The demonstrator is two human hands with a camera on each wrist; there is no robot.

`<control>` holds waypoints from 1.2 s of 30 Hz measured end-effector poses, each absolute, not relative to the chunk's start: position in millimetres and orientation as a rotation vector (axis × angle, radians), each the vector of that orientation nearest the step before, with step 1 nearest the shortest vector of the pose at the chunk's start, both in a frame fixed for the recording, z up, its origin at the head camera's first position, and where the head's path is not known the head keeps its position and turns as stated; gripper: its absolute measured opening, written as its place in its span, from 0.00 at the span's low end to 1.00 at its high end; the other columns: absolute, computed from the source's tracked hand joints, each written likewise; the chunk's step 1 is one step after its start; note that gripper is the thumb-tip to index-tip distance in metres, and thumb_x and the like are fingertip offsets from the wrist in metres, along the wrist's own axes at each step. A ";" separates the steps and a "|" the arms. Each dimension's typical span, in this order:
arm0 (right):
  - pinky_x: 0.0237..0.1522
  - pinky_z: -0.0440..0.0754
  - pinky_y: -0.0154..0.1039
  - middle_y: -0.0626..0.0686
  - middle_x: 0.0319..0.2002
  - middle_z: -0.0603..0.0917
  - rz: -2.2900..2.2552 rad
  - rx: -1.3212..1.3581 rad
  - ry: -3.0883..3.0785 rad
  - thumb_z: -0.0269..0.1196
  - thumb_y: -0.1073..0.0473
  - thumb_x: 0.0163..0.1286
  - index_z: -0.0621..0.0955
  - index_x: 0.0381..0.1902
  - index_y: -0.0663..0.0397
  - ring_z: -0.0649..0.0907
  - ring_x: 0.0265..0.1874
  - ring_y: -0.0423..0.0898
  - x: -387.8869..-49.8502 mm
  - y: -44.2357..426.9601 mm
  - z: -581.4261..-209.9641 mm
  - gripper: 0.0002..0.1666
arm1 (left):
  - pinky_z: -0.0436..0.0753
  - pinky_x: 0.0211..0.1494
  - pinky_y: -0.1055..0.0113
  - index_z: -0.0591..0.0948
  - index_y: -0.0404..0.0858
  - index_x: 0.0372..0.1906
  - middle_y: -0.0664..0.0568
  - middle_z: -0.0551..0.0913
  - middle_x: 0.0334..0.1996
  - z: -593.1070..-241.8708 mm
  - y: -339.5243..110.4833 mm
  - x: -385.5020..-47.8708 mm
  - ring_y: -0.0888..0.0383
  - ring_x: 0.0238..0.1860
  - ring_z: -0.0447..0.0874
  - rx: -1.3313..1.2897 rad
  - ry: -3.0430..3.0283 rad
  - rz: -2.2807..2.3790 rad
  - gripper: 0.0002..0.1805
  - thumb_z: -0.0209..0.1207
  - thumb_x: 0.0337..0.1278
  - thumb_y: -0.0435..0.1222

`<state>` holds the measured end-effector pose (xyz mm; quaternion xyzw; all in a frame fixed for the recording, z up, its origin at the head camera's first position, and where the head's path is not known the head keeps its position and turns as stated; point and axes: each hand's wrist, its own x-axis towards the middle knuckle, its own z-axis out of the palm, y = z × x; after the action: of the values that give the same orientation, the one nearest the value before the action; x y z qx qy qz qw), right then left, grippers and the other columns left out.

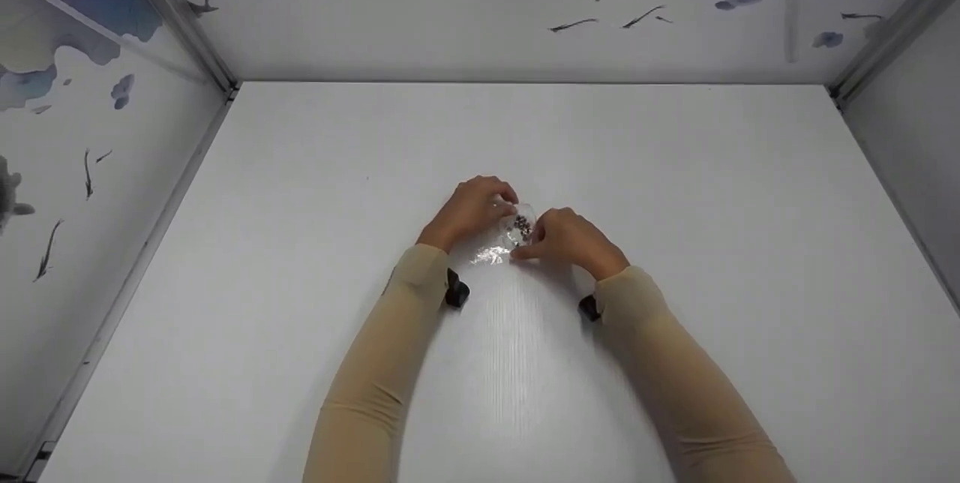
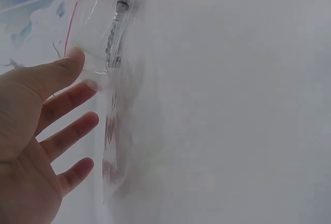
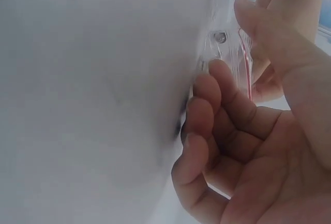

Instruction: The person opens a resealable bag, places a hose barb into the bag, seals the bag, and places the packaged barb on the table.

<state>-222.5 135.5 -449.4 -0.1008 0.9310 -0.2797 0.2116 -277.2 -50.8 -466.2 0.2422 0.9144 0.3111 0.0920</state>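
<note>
A small clear zip bag [image 1: 491, 255] with a red zip line lies on the white table between the two hands. Inside it are several small shiny metal parts [image 1: 522, 226], which look like screws, though they are too small to be sure. From the left, my left hand [image 1: 474, 207] pinches the bag's edge near the zip line between thumb and index finger; its other fingers spread loosely. My right hand [image 1: 571, 241] holds the opposite side, thumb at the near edge and fingers curled. In the right wrist view, the right fingers [image 3: 199, 113] hide part of the bag.
The white table [image 1: 510, 393] stretches out on all sides of the hands. Printed panels with fish stand along its back [image 1: 450, 25] and left [image 1: 90, 205], and a plain panel [image 1: 907, 138] is on the right. A black wrist camera [image 1: 456, 292] sits beside the left cuff.
</note>
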 end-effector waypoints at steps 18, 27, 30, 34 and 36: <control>0.35 0.75 0.40 0.54 0.32 0.86 -0.778 -0.509 2.732 0.66 0.58 0.64 0.86 0.36 0.59 0.79 0.29 0.46 -225.9 158.0 -447.9 0.09 | 0.74 0.59 0.60 0.84 0.42 0.40 0.52 0.86 0.43 -459.6 -62.2 -265.6 0.55 0.51 0.81 0.614 2.716 1.115 0.10 0.59 0.63 0.44; 0.41 0.76 0.43 0.54 0.36 0.86 -1.003 -0.499 2.738 0.65 0.56 0.65 0.86 0.38 0.56 0.80 0.36 0.48 -231.3 177.5 -431.2 0.10 | 0.76 0.55 0.60 0.84 0.41 0.40 0.53 0.86 0.38 -451.0 -68.0 -256.5 0.58 0.45 0.81 0.554 2.689 1.311 0.11 0.59 0.63 0.44; 0.42 0.77 0.43 0.54 0.37 0.86 -1.076 -0.507 2.727 0.65 0.54 0.65 0.85 0.39 0.55 0.81 0.38 0.48 -232.3 183.6 -424.0 0.11 | 0.76 0.56 0.59 0.84 0.41 0.41 0.53 0.87 0.38 -446.0 -68.0 -251.8 0.58 0.46 0.82 0.539 2.688 1.352 0.11 0.59 0.63 0.43; 0.44 0.77 0.44 0.53 0.38 0.86 -1.160 -0.522 2.727 0.64 0.50 0.66 0.85 0.39 0.54 0.82 0.41 0.48 -233.8 191.6 -418.6 0.13 | 0.75 0.59 0.59 0.84 0.41 0.40 0.53 0.87 0.37 -436.0 -68.0 -245.4 0.58 0.47 0.82 0.520 2.678 1.416 0.10 0.58 0.64 0.42; 0.45 0.77 0.44 0.53 0.39 0.85 -1.198 -0.512 2.716 0.64 0.48 0.66 0.85 0.40 0.54 0.82 0.42 0.47 -234.2 195.0 -416.9 0.16 | 0.75 0.60 0.59 0.84 0.41 0.40 0.53 0.86 0.37 -430.9 -68.4 -242.2 0.59 0.48 0.82 0.515 2.675 1.438 0.10 0.59 0.64 0.42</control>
<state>-234.2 195.0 -416.9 -0.1695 0.8998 -0.3967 0.0645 -242.2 -68.4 -430.9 0.1670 0.8681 0.4665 0.0305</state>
